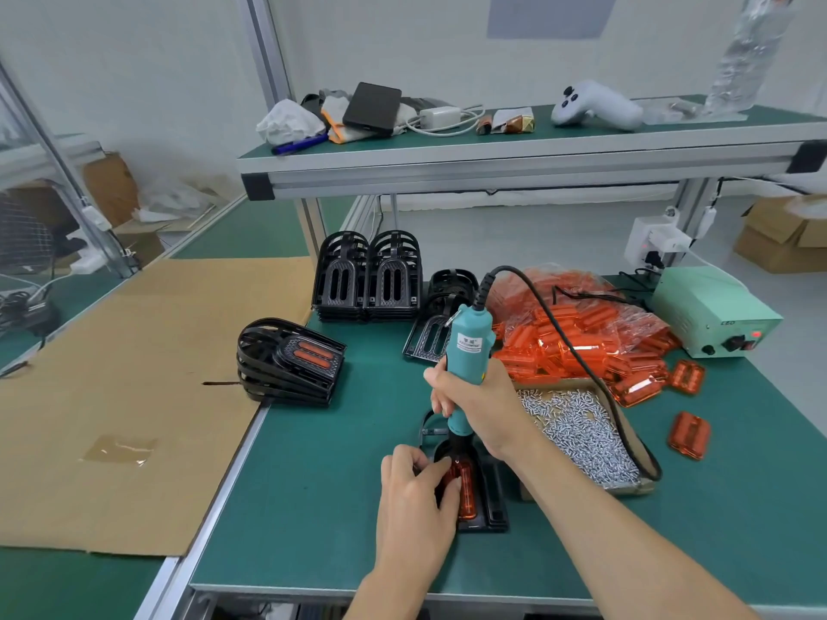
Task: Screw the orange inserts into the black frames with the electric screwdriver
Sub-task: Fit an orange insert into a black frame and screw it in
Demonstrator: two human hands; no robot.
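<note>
A black frame [490, 507] lies on the green mat near the front edge, with an orange insert [466, 490] set in it. My left hand [414, 494] rests on the frame's left side, its fingers curled over the insert. My right hand [474, 402] grips the teal electric screwdriver [467, 351] upright, its black tip down on the insert's top end. The frame's left part is hidden under my left hand.
A stack of frames with orange inserts [291, 360] sits at the left. Bare black frames [367, 275] stand behind. A bag of orange inserts [581, 333], a tray of screws [581, 431], loose inserts [689, 436] and the green power unit [711, 315] lie to the right. Cardboard [112, 396] covers the left bench.
</note>
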